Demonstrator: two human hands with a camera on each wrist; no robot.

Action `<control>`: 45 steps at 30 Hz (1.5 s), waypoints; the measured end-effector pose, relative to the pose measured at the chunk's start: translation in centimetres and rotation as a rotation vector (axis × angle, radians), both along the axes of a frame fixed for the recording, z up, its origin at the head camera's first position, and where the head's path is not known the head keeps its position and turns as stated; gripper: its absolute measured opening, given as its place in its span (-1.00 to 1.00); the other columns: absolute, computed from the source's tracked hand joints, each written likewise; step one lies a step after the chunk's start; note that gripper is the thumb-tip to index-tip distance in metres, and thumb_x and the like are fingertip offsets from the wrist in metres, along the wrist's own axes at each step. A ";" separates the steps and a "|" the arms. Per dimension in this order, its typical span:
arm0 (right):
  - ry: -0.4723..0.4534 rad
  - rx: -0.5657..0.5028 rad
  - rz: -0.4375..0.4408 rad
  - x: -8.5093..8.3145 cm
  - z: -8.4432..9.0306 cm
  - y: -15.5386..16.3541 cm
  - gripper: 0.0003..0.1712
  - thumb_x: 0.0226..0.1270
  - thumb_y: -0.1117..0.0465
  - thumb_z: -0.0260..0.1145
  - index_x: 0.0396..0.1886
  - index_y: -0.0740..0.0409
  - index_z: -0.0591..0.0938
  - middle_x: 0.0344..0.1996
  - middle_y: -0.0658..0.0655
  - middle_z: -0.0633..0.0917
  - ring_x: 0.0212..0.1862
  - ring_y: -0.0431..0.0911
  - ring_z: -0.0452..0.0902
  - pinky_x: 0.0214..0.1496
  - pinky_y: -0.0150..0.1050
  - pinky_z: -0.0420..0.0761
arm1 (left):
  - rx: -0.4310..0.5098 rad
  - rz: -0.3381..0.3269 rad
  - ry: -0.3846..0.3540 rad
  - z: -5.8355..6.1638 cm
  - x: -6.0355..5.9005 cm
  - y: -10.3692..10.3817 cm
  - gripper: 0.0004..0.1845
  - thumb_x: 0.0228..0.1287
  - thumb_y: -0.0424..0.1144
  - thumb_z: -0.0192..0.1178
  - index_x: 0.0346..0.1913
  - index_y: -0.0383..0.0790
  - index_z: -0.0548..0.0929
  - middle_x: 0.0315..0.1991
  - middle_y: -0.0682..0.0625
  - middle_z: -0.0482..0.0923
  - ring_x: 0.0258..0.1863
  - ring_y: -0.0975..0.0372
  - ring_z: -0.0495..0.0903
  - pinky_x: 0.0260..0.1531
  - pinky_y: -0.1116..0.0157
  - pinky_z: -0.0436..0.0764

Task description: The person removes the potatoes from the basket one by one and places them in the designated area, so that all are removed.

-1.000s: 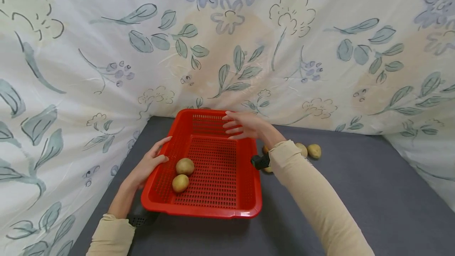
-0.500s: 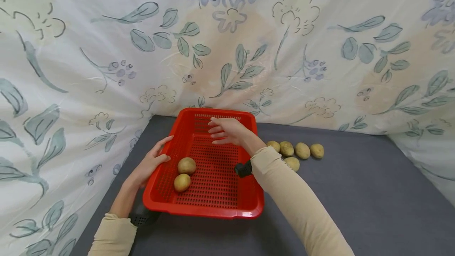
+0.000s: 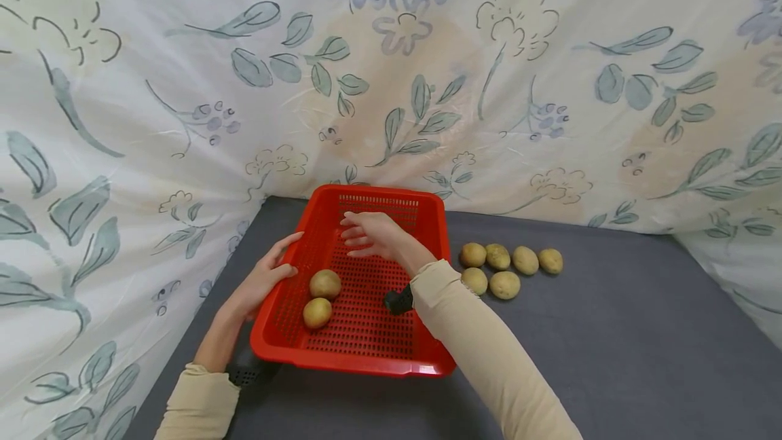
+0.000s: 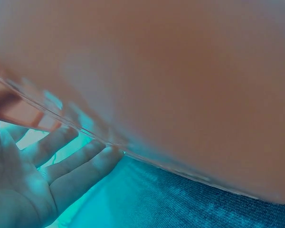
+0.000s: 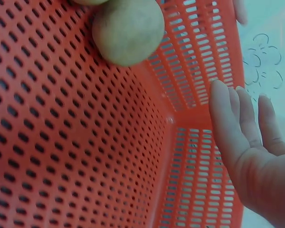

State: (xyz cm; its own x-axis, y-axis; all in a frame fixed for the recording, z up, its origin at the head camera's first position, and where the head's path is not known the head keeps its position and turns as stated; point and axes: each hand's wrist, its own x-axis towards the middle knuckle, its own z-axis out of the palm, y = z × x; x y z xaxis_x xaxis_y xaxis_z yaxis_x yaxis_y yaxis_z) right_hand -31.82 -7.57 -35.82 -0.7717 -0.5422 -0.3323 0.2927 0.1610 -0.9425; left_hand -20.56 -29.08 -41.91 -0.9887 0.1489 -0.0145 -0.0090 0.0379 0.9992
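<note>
A red perforated plastic basket (image 3: 342, 358) stands on the dark table and holds two potatoes (image 3: 318, 313) near its left side. At the basket's left rim is my left hand (image 3: 259, 284), thumb on the edge. In the left wrist view the straight fingers (image 4: 80, 185) reach up to the basket's outer wall. My right hand (image 3: 375, 235) is over the basket's far part, fingers loosely extended and nothing held. In the right wrist view its fingers (image 5: 223, 114) overlap the basket wall, and one potato (image 5: 128, 32) lies on the basket's floor.
Several potatoes (image 3: 504, 285) lie in two rows on the dark table (image 3: 629, 331), right of the basket. A floral-patterned white cloth (image 3: 391, 73) hangs behind the table and along its left side.
My right hand has moved left and a little toward me over the basket, uncovering the potatoes on the table. The left hand stays at the basket's rim.
</note>
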 end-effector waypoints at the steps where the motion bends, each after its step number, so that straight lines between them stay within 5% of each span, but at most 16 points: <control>1: -0.003 -0.004 -0.003 0.0 -0.2 -0.2 -0.51 0.48 0.05 0.07 0.22 0.28 0.50 0.08 0.32 0.55 -0.04 0.07 0.54 -0.04 -0.10 0.58 | -0.001 0.002 0.000 0.0 0.0 0.0 -0.32 0.34 -0.42 -0.16 0.50 -0.06 -0.01 0.32 -0.35 0.10 0.03 -0.14 0.46 -0.22 0.00 0.60; 8: -0.033 -0.026 0.001 0.7 -1.0 -1.5 -0.47 0.47 0.06 0.08 0.28 0.32 0.43 0.16 0.37 0.48 0.14 0.19 0.44 -0.02 -0.10 0.57 | 0.004 -0.002 0.006 -0.1 -0.1 0.0 -0.31 0.34 -0.43 -0.15 0.50 -0.08 -0.02 0.32 -0.35 0.09 0.05 -0.15 0.45 -0.21 -0.01 0.60; 23: 0.009 0.058 0.124 0.8 -2.5 -2.3 -0.48 0.46 0.03 0.09 0.27 0.24 0.46 0.16 0.31 0.50 0.22 0.17 0.38 0.20 -0.01 0.39 | -0.009 0.002 0.007 0.1 0.0 0.0 -0.31 0.34 -0.43 -0.15 0.50 -0.07 -0.02 0.31 -0.34 0.10 0.06 -0.19 0.42 -0.20 -0.03 0.59; 32: 0.024 0.187 0.193 0.7 -3.6 -2.3 -0.51 0.39 0.01 0.19 0.17 0.22 0.50 -0.03 0.21 0.55 -0.14 -0.02 0.47 0.06 -0.04 0.48 | -0.008 -0.003 0.006 0.2 -0.1 0.0 -0.30 0.34 -0.42 -0.14 0.51 -0.08 -0.04 0.32 -0.34 0.09 0.06 -0.17 0.42 -0.19 -0.01 0.58; 40: 0.071 0.265 0.339 1.1 -3.9 -2.3 -0.55 0.29 0.05 0.31 0.08 0.21 0.54 -0.03 0.12 0.56 0.06 0.03 0.49 0.05 -0.05 0.51 | -0.003 0.001 -0.003 0.2 -0.2 0.1 -0.30 0.32 -0.42 -0.14 0.50 -0.05 -0.01 0.28 -0.32 0.14 0.01 -0.12 0.47 -0.21 0.00 0.59; 45: 0.131 0.299 0.383 1.5 -4.3 -2.5 -0.61 0.23 0.15 0.37 0.00 0.21 0.56 -0.14 0.12 0.56 -0.13 -0.03 0.53 -0.05 -0.06 0.57 | -0.003 0.002 0.002 0.1 -0.2 -0.1 -0.31 0.32 -0.42 -0.14 0.50 -0.07 -0.01 0.28 -0.33 0.14 0.02 -0.13 0.46 -0.18 0.02 0.59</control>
State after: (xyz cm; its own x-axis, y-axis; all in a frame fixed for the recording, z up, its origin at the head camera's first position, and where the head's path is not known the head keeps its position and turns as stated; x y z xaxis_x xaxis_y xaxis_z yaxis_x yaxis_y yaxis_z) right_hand -30.32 -10.05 -40.12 -0.5815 -0.6906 -0.4301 0.0422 0.5024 -0.8636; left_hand -20.73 -29.13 -41.79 -0.9891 0.1465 -0.0128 -0.0069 0.0405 0.9992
